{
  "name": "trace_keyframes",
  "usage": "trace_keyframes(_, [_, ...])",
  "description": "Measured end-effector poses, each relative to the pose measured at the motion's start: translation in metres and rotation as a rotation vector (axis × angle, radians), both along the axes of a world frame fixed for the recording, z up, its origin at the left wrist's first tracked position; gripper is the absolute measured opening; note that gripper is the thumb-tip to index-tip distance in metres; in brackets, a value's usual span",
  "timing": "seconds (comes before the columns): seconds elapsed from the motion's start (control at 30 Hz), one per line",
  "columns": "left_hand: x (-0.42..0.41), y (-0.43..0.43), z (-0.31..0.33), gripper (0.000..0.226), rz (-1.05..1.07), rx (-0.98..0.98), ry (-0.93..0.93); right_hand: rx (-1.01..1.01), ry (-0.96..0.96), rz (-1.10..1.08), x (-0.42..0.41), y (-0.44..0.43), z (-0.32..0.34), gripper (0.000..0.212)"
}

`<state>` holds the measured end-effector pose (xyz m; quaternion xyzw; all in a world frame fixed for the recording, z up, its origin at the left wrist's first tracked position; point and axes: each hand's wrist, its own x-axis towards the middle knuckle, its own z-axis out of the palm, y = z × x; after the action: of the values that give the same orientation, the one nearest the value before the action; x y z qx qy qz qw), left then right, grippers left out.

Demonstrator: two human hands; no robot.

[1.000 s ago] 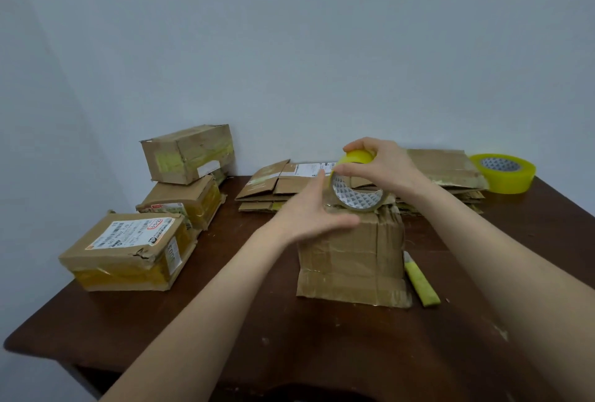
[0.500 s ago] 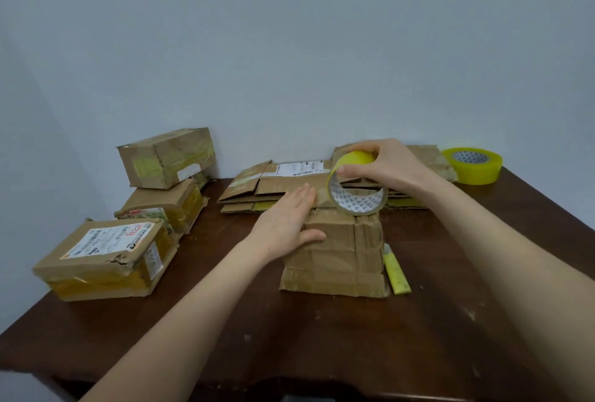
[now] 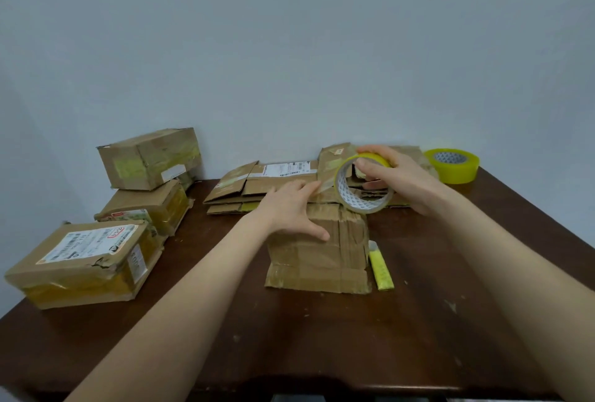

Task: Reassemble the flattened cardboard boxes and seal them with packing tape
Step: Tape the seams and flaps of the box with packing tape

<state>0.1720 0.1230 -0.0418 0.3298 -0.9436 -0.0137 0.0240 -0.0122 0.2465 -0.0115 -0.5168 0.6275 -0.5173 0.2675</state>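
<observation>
A worn cardboard box (image 3: 318, 256) stands upright in the middle of the dark wooden table (image 3: 289, 337). My left hand (image 3: 291, 208) lies flat on its top left edge, fingers straight, thumb down the front face. My right hand (image 3: 399, 181) grips a yellow tape roll (image 3: 360, 186) just above the box's top right corner. A clear strip of tape runs from the roll leftward to my left fingertips. Flattened boxes (image 3: 257, 182) lie stacked behind, against the wall.
Three taped boxes sit at the left: a labelled one (image 3: 87, 263) near the front, another (image 3: 145, 208) behind it, a third (image 3: 151, 158) on top. A second yellow tape roll (image 3: 452, 165) rests at the back right. A yellow utility knife (image 3: 380, 268) lies beside the box.
My right hand has drawn the tape roll to the right, away from my left hand, stretching out a strip of tape. My left hand stays pressed on the box top.
</observation>
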Motion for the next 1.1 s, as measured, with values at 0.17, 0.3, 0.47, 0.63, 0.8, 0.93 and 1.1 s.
trace_keyframes(0.17, [0.037, -0.011, 0.006, 0.109, -0.057, -0.031, 0.053, -0.064, -0.017, 0.047, 0.024, -0.008, 0.0, 0.031])
trace_keyframes(0.3, [0.071, -0.015, 0.004, 0.115, -0.009, -0.047, -0.01, -0.075, 0.022, -0.006, 0.051, -0.027, -0.007, 0.037])
trace_keyframes(0.47, [0.075, 0.0, -0.022, 0.096, -0.052, -0.232, 0.031, -0.091, 0.024, 0.011, 0.057, -0.031, -0.002, 0.033])
trace_keyframes(0.63, [0.076, -0.002, -0.02, 0.086, -0.044, -0.189, -0.037, -0.069, 0.177, -0.049, 0.055, -0.026, 0.01, 0.033])
trace_keyframes(0.8, [0.077, -0.003, -0.019, 0.078, -0.035, -0.212, -0.073, 0.09, 0.434, -0.052, 0.029, -0.01, 0.003, 0.029])
trace_keyframes(0.93, [0.082, 0.005, -0.026, 0.076, 0.069, -0.178, 0.06, 0.114, 0.417, -0.034, 0.024, -0.007, -0.019, 0.035])
trace_keyframes(1.1, [0.084, 0.013, -0.021, 0.084, 0.26, 0.065, 0.354, 0.09, 0.292, -0.045, 0.027, -0.008, -0.049, 0.035])
